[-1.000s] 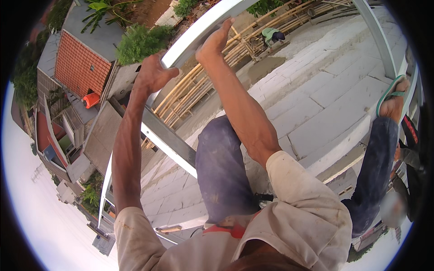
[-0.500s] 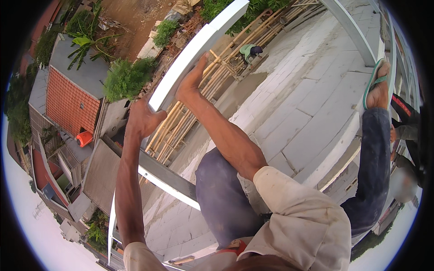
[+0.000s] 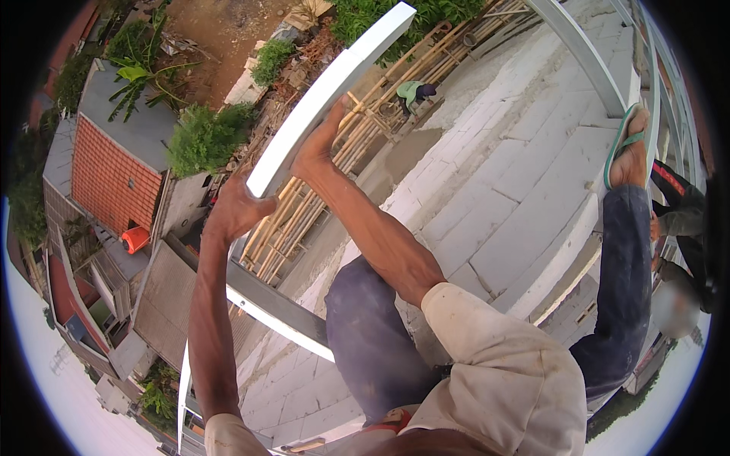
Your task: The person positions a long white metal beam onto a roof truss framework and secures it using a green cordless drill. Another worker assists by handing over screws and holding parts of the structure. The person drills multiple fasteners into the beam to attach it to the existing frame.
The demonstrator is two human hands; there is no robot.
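Observation:
A long white metal beam [image 3: 323, 99] slants up and away in front of me. My left hand [image 3: 234, 211] is closed around its near end, thumb on the right side and most fingers hidden. Farther along, my right hand [image 3: 313, 148] grips the beam's right side, with some of its fingers out of sight. Below my left hand, another white and grey beam [image 3: 281, 300] runs toward my bent knee.
Bamboo scaffolding [image 3: 357, 152] stands far below beside a grey block wall [image 3: 502, 182]. A person in green [image 3: 413, 93] bends over there. My sandalled foot [image 3: 630, 156] rests by a steel beam [image 3: 585, 57]. Another person [image 3: 680, 220] is at the right edge.
The whole view has shifted slightly, so the scene sits a little farther left. Both hands keep their places on the beam.

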